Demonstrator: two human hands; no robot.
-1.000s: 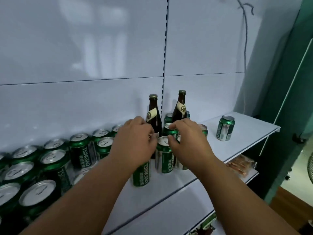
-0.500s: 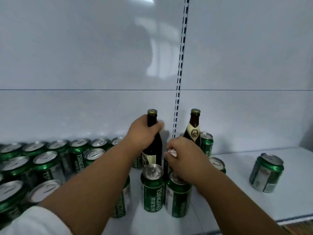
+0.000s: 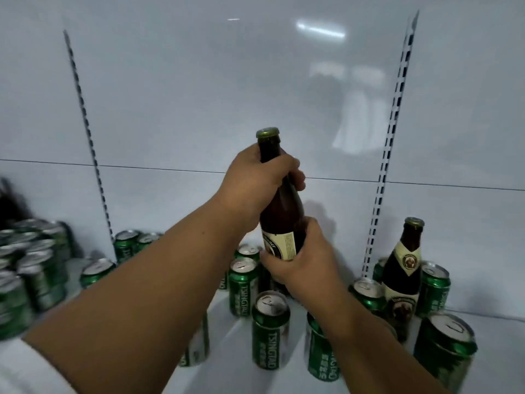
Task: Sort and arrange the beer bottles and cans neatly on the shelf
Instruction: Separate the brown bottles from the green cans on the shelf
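Cans (image 3: 270,331) (shelf (image 3: 238,362)) left of bottle (image 3: 403,280)

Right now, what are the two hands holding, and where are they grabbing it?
Both hold one brown beer bottle. The left hand grips its neck, just under the cap. The right hand grips its lower body, around the label.

Both bare forearms reach forward and up. The left hand (image 3: 257,177) is higher, its fingers and thumb curled around the neck of a bottle (image 3: 279,211). The right hand (image 3: 305,258) is lower, fingers wrapped around the body of the bottle at the label.
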